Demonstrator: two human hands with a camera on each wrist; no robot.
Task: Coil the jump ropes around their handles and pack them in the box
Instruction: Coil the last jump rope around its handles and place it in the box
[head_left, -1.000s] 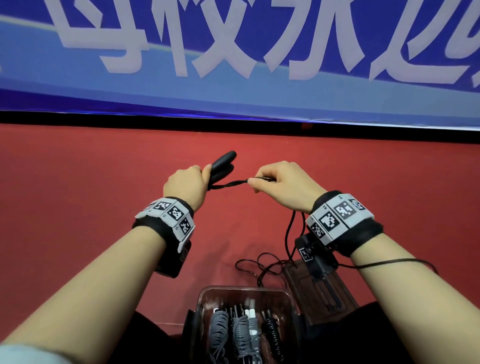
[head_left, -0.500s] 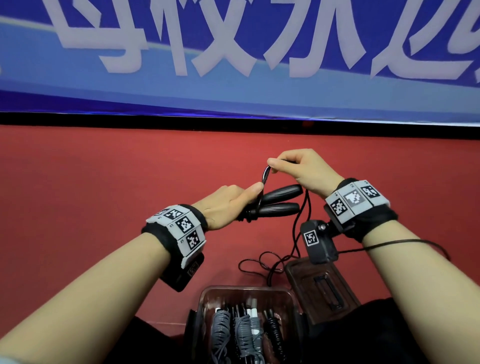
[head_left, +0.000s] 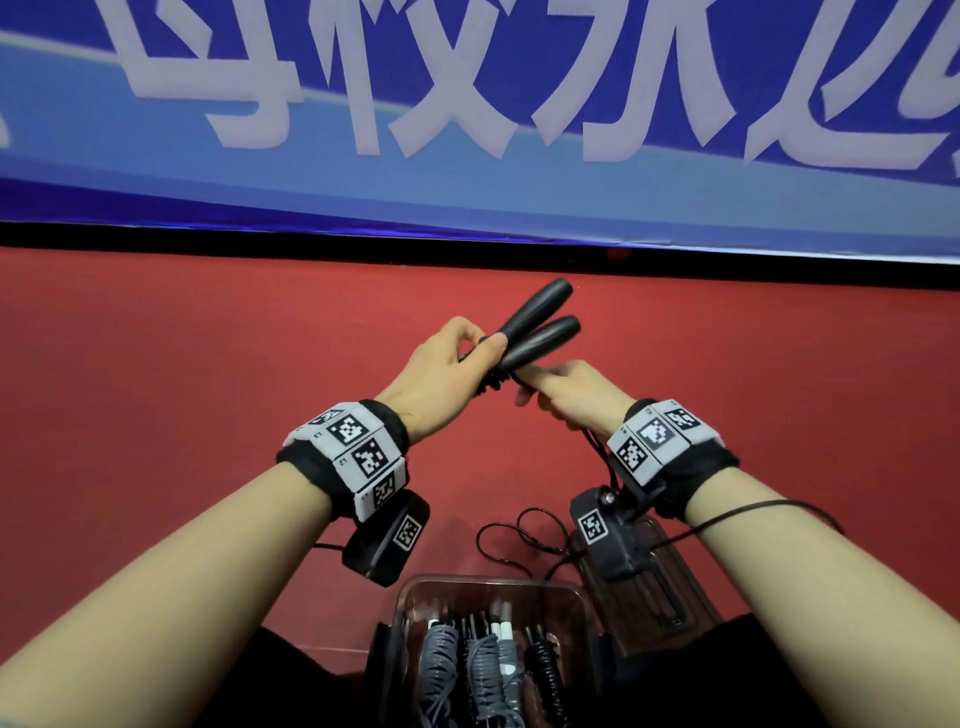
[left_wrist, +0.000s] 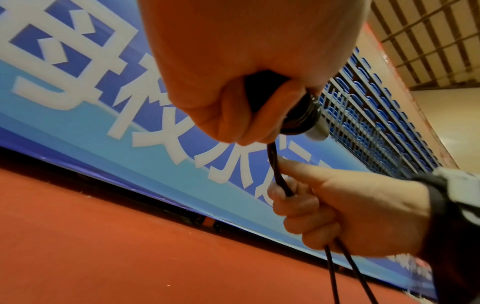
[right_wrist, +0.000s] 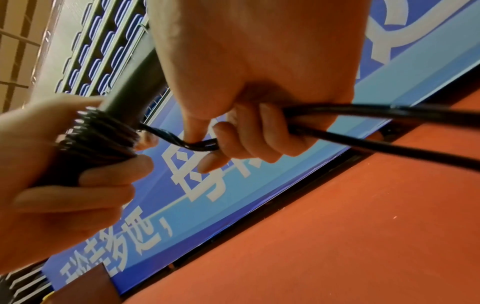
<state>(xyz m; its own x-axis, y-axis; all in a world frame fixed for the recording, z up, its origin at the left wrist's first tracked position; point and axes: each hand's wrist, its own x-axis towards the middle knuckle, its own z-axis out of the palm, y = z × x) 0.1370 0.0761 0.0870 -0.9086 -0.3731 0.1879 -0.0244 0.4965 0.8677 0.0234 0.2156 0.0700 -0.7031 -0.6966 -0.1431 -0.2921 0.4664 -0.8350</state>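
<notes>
The left hand (head_left: 445, 371) is now tipping the two black handles (head_left: 537, 332) upward, fingers curled round them; the right hand (head_left: 574, 397) has dropped below, pinching the rope (right_wrist: 182, 142). More loops are going on; the box (head_left: 488, 592) is waiting below.

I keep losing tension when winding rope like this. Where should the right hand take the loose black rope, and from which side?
Probably grip the doubled rope close to the coils on the handles, coming from below, as the right hand does. The short taut stretch leaves the handles there; farther down, the rope hangs slack.
</notes>
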